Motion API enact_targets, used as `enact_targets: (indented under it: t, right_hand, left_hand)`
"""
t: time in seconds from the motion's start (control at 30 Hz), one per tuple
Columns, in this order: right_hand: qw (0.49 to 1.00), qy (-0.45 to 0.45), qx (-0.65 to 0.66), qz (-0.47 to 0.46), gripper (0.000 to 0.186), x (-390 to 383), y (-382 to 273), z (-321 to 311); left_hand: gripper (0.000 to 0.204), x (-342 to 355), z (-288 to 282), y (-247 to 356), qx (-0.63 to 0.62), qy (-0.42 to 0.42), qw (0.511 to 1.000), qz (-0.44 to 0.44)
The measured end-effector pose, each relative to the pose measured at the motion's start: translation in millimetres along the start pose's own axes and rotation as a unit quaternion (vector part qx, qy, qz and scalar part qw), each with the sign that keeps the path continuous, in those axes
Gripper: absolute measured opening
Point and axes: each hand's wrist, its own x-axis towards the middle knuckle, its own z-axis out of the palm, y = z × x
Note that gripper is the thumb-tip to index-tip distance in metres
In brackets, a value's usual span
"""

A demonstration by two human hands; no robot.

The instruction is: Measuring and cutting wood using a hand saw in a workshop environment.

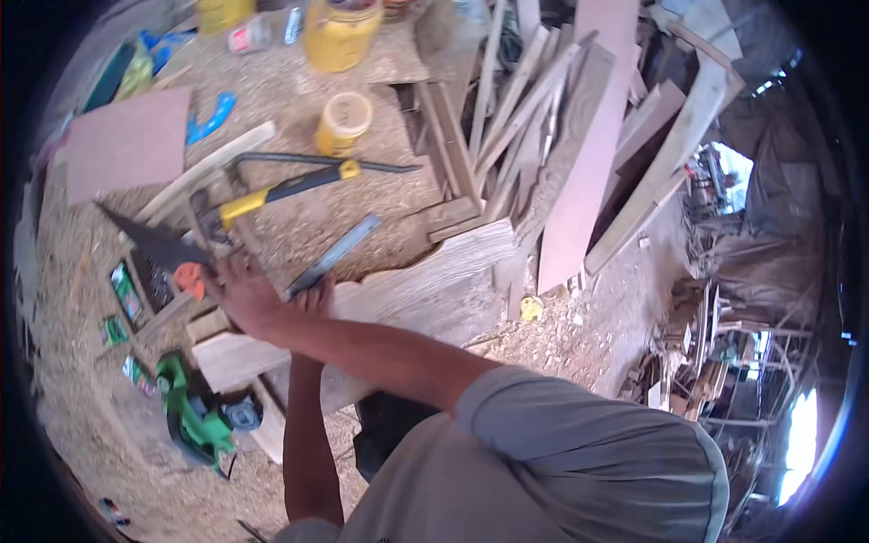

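My left hand (312, 297) comes up beneath my other forearm. Its fingers close on the lower end of a flat, blue-grey, ruler-like metal strip (342, 250), which slants up and to the right. My right hand (249, 294) reaches across to the left, fingers spread over the handle end of a handsaw (154, 237) with an orange grip part (189, 279). The saw's dark blade points to the upper left. Below both hands lies a thick pale board (425, 276) with a wavy far edge. A yellow-and-black-handled hammer (272, 196) lies beyond the hands.
A green power tool (195, 412) sits at the lower left. Yellow buckets (339, 41) and a smaller yellow tub (344, 122) stand at the back, near a dark pry bar (389, 167). Loose planks (588, 154) lean at the right. Sawdust and shavings cover the work area.
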Motion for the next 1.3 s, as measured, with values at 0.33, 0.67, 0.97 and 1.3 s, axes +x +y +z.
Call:
enact_targets:
  t: [0.33, 0.67, 0.97, 1.3]
  right_hand:
    - [0.945, -0.021, 0.321, 0.059, 0.054, -65, 83, -124]
    - [0.748, 0.08, 0.58, 0.312, 0.06, -411, 257, -374]
    - [0.813, 0.0, 0.352, 0.464, 0.049, -498, 308, -366]
    - [0.796, -0.031, 0.364, 0.483, 0.051, -504, 330, -337]
  left_hand:
    - [0.065, 34, -19, 65, 0.283, 0.041, 0.951, -0.119]
    - [0.123, 20, -40, 65, -0.085, -0.166, 0.982, -0.039]
    - [0.08, 142, 18, 244, -0.151, 0.052, 0.987, -0.012]
    - [0.055, 209, 109, 337, 0.033, 0.12, 0.985, -0.123]
